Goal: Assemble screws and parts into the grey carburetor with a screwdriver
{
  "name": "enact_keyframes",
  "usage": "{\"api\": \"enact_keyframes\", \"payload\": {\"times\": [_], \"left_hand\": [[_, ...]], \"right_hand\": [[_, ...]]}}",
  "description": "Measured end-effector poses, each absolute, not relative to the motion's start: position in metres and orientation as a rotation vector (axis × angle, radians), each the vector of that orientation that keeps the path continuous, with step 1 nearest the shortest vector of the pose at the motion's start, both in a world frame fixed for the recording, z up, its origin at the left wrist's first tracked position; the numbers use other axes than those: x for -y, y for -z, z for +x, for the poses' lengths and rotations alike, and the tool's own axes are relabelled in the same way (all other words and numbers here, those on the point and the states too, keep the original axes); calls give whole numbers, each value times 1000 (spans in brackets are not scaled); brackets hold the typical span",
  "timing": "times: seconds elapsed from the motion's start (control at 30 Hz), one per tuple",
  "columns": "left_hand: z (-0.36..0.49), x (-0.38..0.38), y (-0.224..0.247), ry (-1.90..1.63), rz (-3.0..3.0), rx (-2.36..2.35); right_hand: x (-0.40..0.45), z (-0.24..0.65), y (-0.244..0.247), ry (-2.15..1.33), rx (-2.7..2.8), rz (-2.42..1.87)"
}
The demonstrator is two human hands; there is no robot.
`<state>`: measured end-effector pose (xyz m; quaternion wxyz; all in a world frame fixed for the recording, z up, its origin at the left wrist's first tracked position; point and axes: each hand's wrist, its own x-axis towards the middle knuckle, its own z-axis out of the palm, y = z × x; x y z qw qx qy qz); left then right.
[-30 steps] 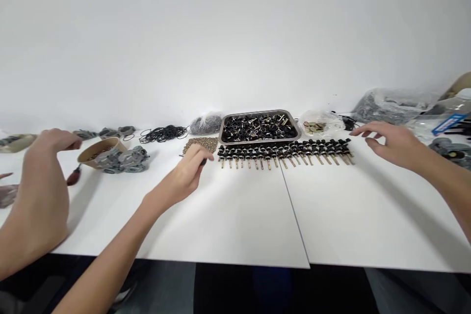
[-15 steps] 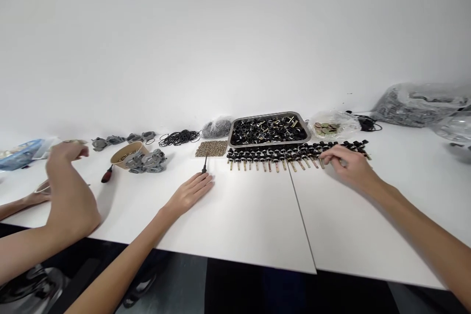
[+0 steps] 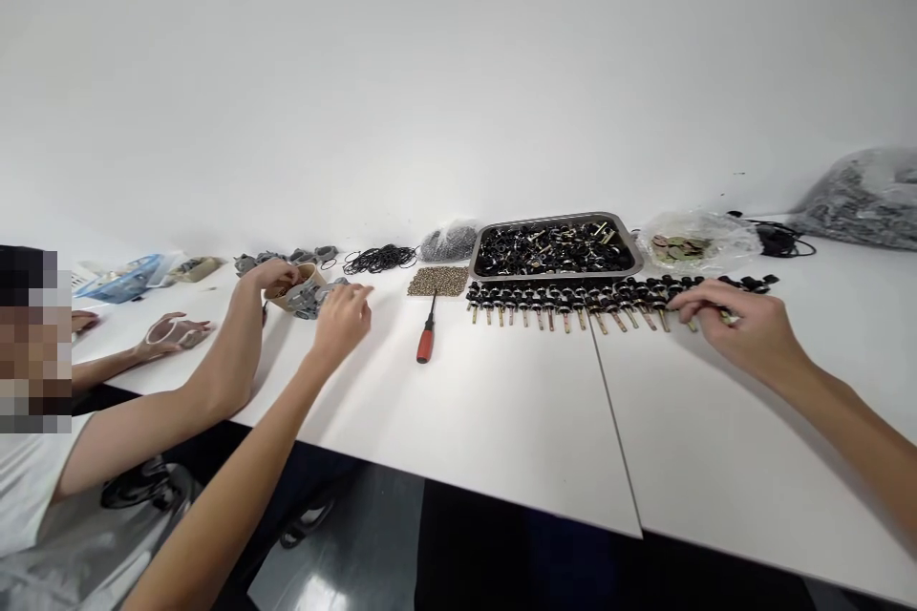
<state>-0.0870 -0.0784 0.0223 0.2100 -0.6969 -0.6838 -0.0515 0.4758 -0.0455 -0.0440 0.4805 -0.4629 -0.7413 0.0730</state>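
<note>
My left hand (image 3: 344, 320) is over the grey metal parts (image 3: 309, 298), its fingers partly spread; whether it touches them is hard to tell. A red-handled screwdriver (image 3: 425, 344) lies on the table to its right, tip toward a patch of small brass-coloured pieces (image 3: 438, 282). My right hand (image 3: 741, 315) rests at the right end of the rows of black parts with metal stems (image 3: 565, 305), fingers curled together; what they hold is too small to make out. Behind those rows stands a metal tray (image 3: 640, 260) full of similar black parts.
At the left, a person's hand reaches into a round tan container (image 3: 290, 304). Black rings (image 3: 379, 259) and a bag of small grey pieces (image 3: 448, 242) lie near the wall. Right of the tray are a plastic bag with discs (image 3: 680, 248), black cord (image 3: 784, 241) and a large bag (image 3: 863, 205).
My left hand has let go of the screwdriver and moved left to the grey parts. The view has turned left. The other person's hand has come to the round container.
</note>
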Motion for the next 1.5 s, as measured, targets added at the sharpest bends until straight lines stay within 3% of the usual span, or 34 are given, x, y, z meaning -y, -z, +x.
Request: {"api": "enact_keyframes", "payload": {"times": [0.13,0.33,0.7,0.83,1.0,1.23,1.5], "left_hand": [[-107,53,-45,-5,-1717,2158],[-109,36,-42,-163,-1647,2301],[-105,47,-64,248,-1585,2400],[-57,62,-75,623,-1883,2242],[37,84,-68,1056,-2571,2641],[116,88,-15,1293,-3271,2415],[124,79,5,1301,-3670,2138]], "right_hand": [[47,475,43,-219,1772,-1194],[46,478,44,-260,1758,-1219],[45,477,44,-341,1764,-1305],[45,477,45,-376,1761,-1363],[41,480,44,-376,1751,-1413],[25,535,38,-58,1478,-1682],[14,584,50,-203,1372,-1952]]}}
